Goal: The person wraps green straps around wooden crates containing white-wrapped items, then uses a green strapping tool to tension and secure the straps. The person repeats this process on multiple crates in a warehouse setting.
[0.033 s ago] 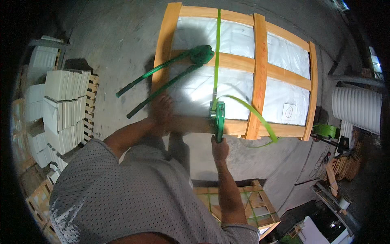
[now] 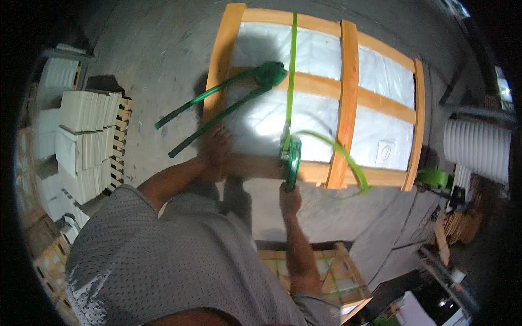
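Head | left hand (image 2: 215, 149) flat on crate (image 2: 348, 103) | right hand (image 2: 290, 199) gripping green tool (image 2: 292, 157)

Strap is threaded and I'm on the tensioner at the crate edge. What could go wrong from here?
1. The green strap runs taut over the wooden crate; its loose tail curls free and could whip if tension slips.
2. The left hand rests on the crate edge near the long-handled green tool, which lies loose and may slide off.
3. The right hand works the green tensioner right at the edge, where it could slip off the frame.
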The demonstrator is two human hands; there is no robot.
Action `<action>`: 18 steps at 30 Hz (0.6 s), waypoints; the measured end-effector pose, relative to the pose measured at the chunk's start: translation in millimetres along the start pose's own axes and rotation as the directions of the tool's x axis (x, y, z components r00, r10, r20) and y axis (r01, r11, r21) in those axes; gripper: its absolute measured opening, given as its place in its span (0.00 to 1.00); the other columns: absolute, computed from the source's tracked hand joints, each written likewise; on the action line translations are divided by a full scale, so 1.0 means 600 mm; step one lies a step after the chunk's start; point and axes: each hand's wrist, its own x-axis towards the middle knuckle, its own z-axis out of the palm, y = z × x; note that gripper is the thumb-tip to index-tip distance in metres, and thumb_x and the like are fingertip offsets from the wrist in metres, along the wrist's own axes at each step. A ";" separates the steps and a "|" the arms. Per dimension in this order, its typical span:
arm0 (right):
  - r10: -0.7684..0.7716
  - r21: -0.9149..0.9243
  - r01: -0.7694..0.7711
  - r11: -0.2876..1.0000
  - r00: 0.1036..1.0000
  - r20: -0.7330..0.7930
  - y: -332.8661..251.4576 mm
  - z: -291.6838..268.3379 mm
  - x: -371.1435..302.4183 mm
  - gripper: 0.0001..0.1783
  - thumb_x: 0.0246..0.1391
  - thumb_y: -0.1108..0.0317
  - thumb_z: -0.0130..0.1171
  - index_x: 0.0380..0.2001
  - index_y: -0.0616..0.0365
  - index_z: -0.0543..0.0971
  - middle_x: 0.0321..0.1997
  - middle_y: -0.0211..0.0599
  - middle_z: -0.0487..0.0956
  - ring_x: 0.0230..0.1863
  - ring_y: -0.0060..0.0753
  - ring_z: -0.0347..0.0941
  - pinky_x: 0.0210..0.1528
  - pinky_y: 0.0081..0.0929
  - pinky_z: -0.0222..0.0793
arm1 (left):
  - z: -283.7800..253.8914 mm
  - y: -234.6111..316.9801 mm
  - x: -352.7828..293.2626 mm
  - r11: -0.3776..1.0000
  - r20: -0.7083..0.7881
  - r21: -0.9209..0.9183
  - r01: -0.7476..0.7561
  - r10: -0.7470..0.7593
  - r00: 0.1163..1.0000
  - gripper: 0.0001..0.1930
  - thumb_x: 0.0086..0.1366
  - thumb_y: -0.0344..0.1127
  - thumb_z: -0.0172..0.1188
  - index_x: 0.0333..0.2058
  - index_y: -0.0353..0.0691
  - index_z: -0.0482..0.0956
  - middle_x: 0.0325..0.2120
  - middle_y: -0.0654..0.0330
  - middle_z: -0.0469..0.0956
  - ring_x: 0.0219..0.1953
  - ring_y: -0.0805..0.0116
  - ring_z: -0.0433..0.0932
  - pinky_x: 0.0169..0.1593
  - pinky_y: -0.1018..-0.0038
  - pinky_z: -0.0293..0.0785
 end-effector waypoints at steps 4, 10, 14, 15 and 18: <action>0.061 0.036 -0.067 0.997 0.989 0.131 -0.008 -0.014 -0.009 0.20 0.52 0.51 0.59 0.34 0.58 0.74 0.25 0.50 0.78 0.30 0.53 0.77 0.32 0.46 0.71 | -0.036 0.000 0.032 0.999 -0.133 0.022 -0.050 0.052 0.990 0.15 0.59 0.40 0.56 0.40 0.37 0.72 0.36 0.57 0.73 0.40 0.61 0.73 0.46 0.62 0.71; 0.187 0.417 -0.355 0.837 0.900 0.393 -0.007 -0.021 0.010 0.12 0.52 0.62 0.60 0.30 0.58 0.71 0.18 0.37 0.74 0.16 0.33 0.72 0.20 0.33 0.67 | -0.043 0.009 0.005 0.994 0.120 0.109 -0.027 0.014 0.993 0.18 0.55 0.41 0.58 0.42 0.37 0.72 0.43 0.55 0.70 0.47 0.57 0.68 0.52 0.57 0.64; 0.133 0.508 -0.427 0.748 0.847 0.515 0.000 -0.020 0.024 0.11 0.51 0.69 0.61 0.24 0.58 0.68 0.15 0.32 0.70 0.13 0.26 0.68 0.14 0.27 0.63 | -0.028 0.001 -0.003 0.998 0.166 0.060 -0.020 0.010 0.986 0.23 0.50 0.41 0.61 0.45 0.37 0.73 0.52 0.51 0.68 0.58 0.52 0.63 0.63 0.51 0.56; 0.137 0.485 -0.433 0.760 0.836 0.532 0.003 -0.022 0.026 0.10 0.51 0.71 0.60 0.24 0.58 0.68 0.15 0.32 0.70 0.13 0.26 0.68 0.14 0.28 0.63 | -0.025 0.000 -0.005 1.000 0.105 0.018 -0.011 0.009 0.994 0.23 0.50 0.41 0.61 0.44 0.37 0.73 0.52 0.51 0.68 0.58 0.52 0.63 0.63 0.51 0.56; 0.061 0.567 -0.413 0.713 0.842 0.536 0.007 -0.028 0.031 0.08 0.51 0.73 0.58 0.25 0.58 0.67 0.14 0.33 0.69 0.12 0.27 0.66 0.13 0.28 0.63 | -0.020 0.000 -0.011 1.000 0.013 0.000 0.024 -0.024 1.000 0.21 0.50 0.40 0.62 0.43 0.37 0.75 0.53 0.52 0.68 0.58 0.52 0.64 0.63 0.52 0.57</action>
